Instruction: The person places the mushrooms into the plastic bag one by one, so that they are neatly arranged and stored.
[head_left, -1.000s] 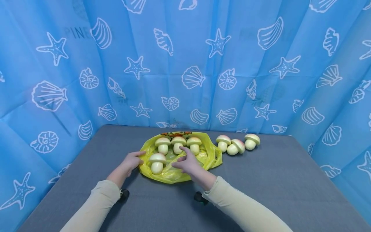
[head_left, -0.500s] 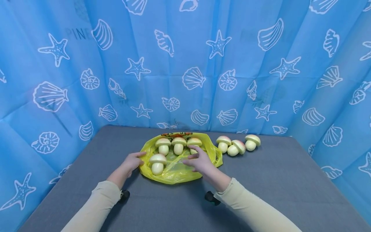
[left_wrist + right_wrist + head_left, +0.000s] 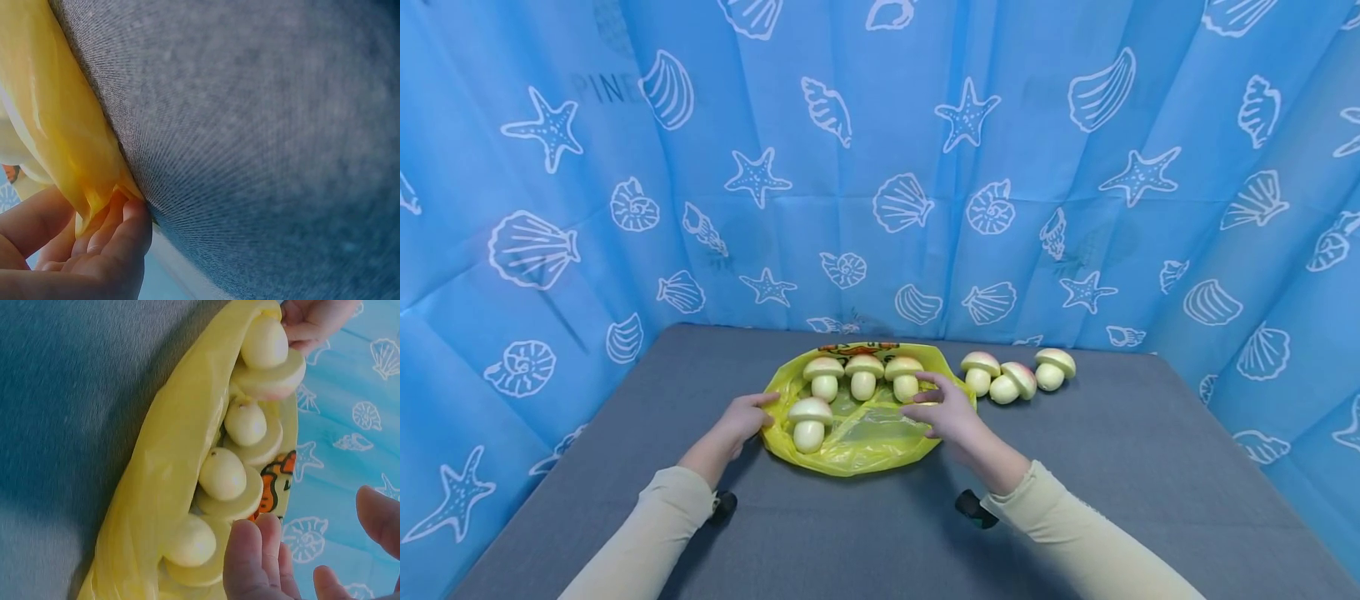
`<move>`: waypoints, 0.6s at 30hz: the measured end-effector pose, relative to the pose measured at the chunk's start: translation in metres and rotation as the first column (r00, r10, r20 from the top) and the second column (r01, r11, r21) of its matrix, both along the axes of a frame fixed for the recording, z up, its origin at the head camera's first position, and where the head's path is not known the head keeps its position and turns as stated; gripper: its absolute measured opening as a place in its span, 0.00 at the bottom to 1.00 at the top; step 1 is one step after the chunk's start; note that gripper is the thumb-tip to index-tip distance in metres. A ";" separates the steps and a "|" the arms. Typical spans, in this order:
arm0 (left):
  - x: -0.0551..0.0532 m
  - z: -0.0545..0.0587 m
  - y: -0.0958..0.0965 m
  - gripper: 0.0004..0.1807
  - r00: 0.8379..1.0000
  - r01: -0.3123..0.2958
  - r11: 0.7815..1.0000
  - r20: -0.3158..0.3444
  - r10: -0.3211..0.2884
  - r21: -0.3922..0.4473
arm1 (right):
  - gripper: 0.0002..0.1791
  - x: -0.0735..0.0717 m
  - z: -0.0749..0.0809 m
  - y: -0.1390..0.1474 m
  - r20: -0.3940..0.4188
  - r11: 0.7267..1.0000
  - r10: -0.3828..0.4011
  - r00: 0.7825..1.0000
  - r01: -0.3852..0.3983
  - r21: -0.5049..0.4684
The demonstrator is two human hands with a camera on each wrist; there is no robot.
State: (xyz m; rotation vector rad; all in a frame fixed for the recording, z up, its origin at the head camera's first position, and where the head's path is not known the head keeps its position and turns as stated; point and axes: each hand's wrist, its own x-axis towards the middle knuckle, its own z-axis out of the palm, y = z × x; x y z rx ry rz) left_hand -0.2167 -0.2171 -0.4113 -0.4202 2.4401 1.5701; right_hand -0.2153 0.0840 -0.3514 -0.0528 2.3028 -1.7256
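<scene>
A yellow plastic bag (image 3: 880, 454) lies spread open on the table, with several toy mushrooms inside. One mushroom (image 3: 808, 435) stands at the front left, and a row with a middle mushroom (image 3: 863, 383) lines the back. My left hand (image 3: 737, 423) pinches the bag's left edge; the left wrist view shows thumb and fingers on the yellow film (image 3: 56, 119). Over the bag's right side hovers my right hand (image 3: 958, 417), fingers spread and holding nothing. In the right wrist view its fingers (image 3: 244, 556) overlap the nearest mushroom (image 3: 190, 540).
Outside the bag to the right, a leaning mushroom (image 3: 1011, 383) lies between an upright one (image 3: 979, 372) and another (image 3: 1054, 369). The grey table (image 3: 850, 533) is backed by a blue curtain (image 3: 850, 208) with shells and starfish.
My right hand has moved rightward from the bag's middle to its right side, fingers loosely spread. My left hand stays at the left edge, and the mushrooms keep their places.
</scene>
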 end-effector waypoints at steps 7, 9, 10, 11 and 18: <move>-0.001 -0.001 0.000 0.32 1.000 -0.003 1.000 0.002 0.003 0.001 | 0.32 -0.003 0.005 0.016 -0.011 1.000 -0.011 1.000 0.011 0.013; -0.002 -0.001 0.000 0.32 1.000 -0.003 1.000 0.000 0.003 -0.005 | 0.32 -0.004 0.006 0.020 -0.005 1.000 -0.012 1.000 0.012 0.012; -0.002 -0.002 0.000 0.32 1.000 -0.002 1.000 -0.002 0.002 -0.007 | 0.33 -0.005 0.007 0.022 -0.003 1.000 -0.011 1.000 0.011 0.009; -0.002 -0.002 0.000 0.32 1.000 0.000 1.000 -0.005 0.000 -0.009 | 0.33 -0.005 0.008 0.023 -0.002 1.000 -0.011 1.000 0.011 0.007; -0.003 -0.002 0.000 0.31 1.000 -0.005 1.000 -0.004 0.005 -0.012 | 0.34 -0.005 0.014 0.035 -0.010 1.000 -0.020 1.000 0.021 0.005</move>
